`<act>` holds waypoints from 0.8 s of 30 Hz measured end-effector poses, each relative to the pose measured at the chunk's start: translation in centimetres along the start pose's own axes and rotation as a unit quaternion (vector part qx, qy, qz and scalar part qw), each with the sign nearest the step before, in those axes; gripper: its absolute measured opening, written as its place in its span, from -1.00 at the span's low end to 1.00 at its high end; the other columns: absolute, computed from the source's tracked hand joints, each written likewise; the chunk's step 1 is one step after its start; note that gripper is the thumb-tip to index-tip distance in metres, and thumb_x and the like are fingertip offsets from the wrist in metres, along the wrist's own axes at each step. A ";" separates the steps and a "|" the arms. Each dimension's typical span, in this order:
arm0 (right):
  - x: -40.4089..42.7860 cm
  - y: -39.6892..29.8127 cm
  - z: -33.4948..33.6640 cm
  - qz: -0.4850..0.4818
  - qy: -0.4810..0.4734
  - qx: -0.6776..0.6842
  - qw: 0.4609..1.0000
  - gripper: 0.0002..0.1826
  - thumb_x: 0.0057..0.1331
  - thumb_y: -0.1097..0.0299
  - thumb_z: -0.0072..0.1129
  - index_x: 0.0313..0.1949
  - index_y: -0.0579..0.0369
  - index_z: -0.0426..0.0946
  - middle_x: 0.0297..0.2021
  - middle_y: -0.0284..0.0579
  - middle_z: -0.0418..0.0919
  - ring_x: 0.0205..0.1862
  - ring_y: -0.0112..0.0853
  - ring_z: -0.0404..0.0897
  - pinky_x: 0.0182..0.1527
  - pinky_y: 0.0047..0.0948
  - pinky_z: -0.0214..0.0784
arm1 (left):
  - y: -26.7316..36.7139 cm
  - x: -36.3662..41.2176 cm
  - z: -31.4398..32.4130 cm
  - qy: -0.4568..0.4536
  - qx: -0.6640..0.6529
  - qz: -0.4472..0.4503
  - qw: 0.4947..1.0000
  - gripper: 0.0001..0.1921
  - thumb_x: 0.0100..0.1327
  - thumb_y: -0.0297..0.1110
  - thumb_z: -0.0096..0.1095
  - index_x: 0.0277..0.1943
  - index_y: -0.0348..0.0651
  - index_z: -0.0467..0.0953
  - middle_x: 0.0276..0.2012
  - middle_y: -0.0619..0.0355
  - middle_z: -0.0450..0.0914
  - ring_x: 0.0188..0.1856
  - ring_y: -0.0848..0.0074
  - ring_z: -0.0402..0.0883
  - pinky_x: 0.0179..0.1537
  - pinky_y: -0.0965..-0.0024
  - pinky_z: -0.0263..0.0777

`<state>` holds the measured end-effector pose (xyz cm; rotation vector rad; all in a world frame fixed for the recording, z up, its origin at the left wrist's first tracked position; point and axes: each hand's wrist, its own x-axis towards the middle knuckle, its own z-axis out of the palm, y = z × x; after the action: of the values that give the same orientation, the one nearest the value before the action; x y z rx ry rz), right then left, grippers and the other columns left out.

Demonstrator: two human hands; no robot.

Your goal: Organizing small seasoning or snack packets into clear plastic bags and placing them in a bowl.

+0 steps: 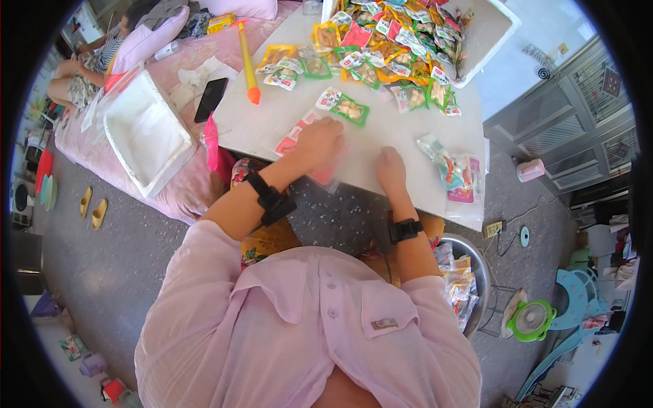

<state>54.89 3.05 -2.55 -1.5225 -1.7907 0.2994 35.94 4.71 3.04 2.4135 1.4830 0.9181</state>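
Note:
My left hand (320, 142) lies across a pink and clear plastic bag (290, 141) near the table's front edge. Its fingers curl downward, and motion blur hides whether they grip the bag. Part of the bag hangs past the edge. My right hand (391, 166) rests on the white table (367, 173) with its fingers curled in; nothing shows in it. Just beyond my left hand is a green-edged snack packet (349, 109) with pale pieces inside. Right of my right hand lie a blue-and-white packet (440, 155) and pink-printed clear bags (468, 183).
Many yellow- and green-edged packets (385, 48) spill from a white foam box (490, 46). To the left are a yellow stick toy (247, 61), a phone (210, 100) and another foam box (145, 127) on a bed. A metal basin (482, 285) holds packets. A person (94, 64) sits far left.

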 end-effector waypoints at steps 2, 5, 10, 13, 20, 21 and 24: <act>-0.6 0.3 0.1 -0.019 0.045 -0.037 0.998 -0.85 0.01 0.45 -0.14 -0.42 0.24 0.34 -0.47 0.05 0.41 -0.40 -0.11 0.38 -0.34 -0.31 0.22 | -1.6 2.5 0.2 0.008 0.029 0.012 0.999 -0.88 -0.07 -0.37 -0.04 -0.44 -0.19 0.37 -0.47 0.03 0.39 -0.37 0.25 0.40 -0.40 0.27 0.29; -1.1 0.8 0.5 -0.053 0.063 -0.051 0.995 -0.88 -0.01 0.50 -0.12 -0.43 0.23 0.33 -0.45 0.04 0.40 -0.38 -0.13 0.38 -0.34 -0.31 0.23 | -3.9 6.8 1.7 0.028 0.044 0.014 0.999 -0.86 -0.08 -0.35 -0.04 -0.43 -0.18 0.38 -0.46 0.03 0.40 -0.35 0.26 0.40 -0.38 0.27 0.30; -1.2 0.8 0.5 -0.054 0.107 -0.011 0.993 -0.88 -0.03 0.53 -0.11 -0.43 0.22 0.32 -0.46 0.02 0.40 -0.40 -0.13 0.38 -0.35 -0.31 0.23 | -6.9 11.6 4.1 -0.047 0.081 -0.077 0.993 -0.82 -0.10 -0.31 -0.04 -0.43 -0.20 0.39 -0.43 0.01 0.41 -0.31 0.24 0.40 -0.35 0.23 0.28; -1.2 0.6 0.3 -0.071 0.116 -0.031 0.990 -0.88 -0.04 0.54 -0.11 -0.43 0.21 0.32 -0.46 0.01 0.40 -0.41 -0.13 0.38 -0.35 -0.32 0.24 | -8.3 13.2 4.3 -0.104 0.095 -0.011 0.990 -0.82 -0.09 -0.32 -0.06 -0.41 -0.21 0.38 -0.40 -0.02 0.42 -0.29 0.23 0.40 -0.32 0.21 0.27; -0.8 0.4 0.2 -0.025 0.101 -0.014 0.994 -0.88 -0.05 0.55 -0.09 -0.43 0.21 0.31 -0.47 -0.02 0.40 -0.41 -0.17 0.39 -0.36 -0.35 0.25 | -4.9 12.8 0.2 -0.063 0.091 0.077 0.991 -0.78 -0.06 -0.42 -0.12 -0.29 -0.14 0.38 -0.34 0.03 0.43 -0.27 0.24 0.40 -0.29 0.26 0.27; -0.7 0.1 0.1 -0.037 0.107 -0.010 0.994 -0.88 -0.05 0.55 -0.09 -0.43 0.20 0.31 -0.47 -0.03 0.40 -0.42 -0.18 0.39 -0.37 -0.36 0.25 | -2.9 12.2 -1.8 -0.037 0.081 0.142 0.986 -0.79 -0.06 -0.48 -0.13 -0.30 -0.16 0.37 -0.32 0.04 0.43 -0.27 0.27 0.40 -0.28 0.31 0.28; -1.2 -0.6 -0.2 -0.035 0.104 0.004 0.994 -0.88 -0.05 0.55 -0.09 -0.43 0.20 0.31 -0.47 -0.03 0.40 -0.42 -0.19 0.39 -0.37 -0.36 0.25 | 3.5 9.3 -8.1 0.093 0.000 0.354 0.931 -0.80 -0.10 -0.59 -0.11 -0.33 -0.23 0.35 -0.34 0.07 0.42 -0.35 0.31 0.43 -0.35 0.31 0.32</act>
<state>54.57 1.72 -2.49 -1.4269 -1.6719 0.1093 36.84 9.49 14.84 2.9743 0.6077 1.2903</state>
